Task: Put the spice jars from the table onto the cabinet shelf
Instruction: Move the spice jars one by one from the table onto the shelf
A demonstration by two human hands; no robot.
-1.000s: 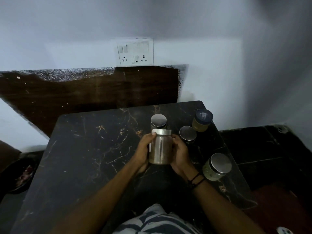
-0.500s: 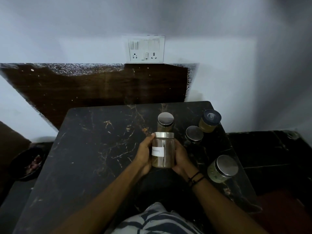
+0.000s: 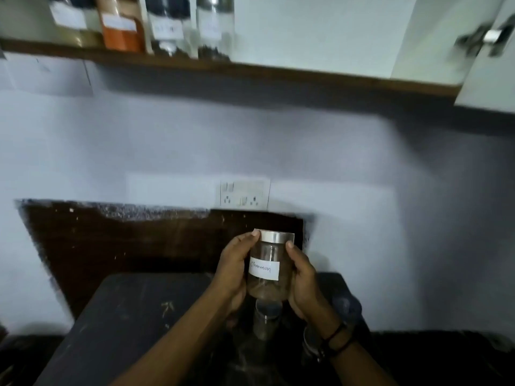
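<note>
A glass spice jar point(image 3: 269, 257) with a silver lid and a white label reading "Cinnamon" is held upright in the air above the black marble table point(image 3: 125, 316). My left hand point(image 3: 234, 270) grips its left side and my right hand point(image 3: 303, 280) its right side. Below it, another silver-lidded jar point(image 3: 266, 319) stands on the table, blurred. A blue-lidded jar point(image 3: 347, 306) shows behind my right wrist. High above runs the wooden cabinet shelf point(image 3: 278, 72), with several labelled jars point(image 3: 122, 26) at its left end.
An open white cabinet door with a metal hinge point(image 3: 490, 37) hangs at the upper right. A wall socket plate point(image 3: 244, 194) sits above a dark wooden board point(image 3: 139, 246) behind the table. The shelf's right half looks bare.
The view has tilted up, so the cabinet shelf now shows. Both hands have raised the cinnamon jar off the table area, higher toward the wall.
</note>
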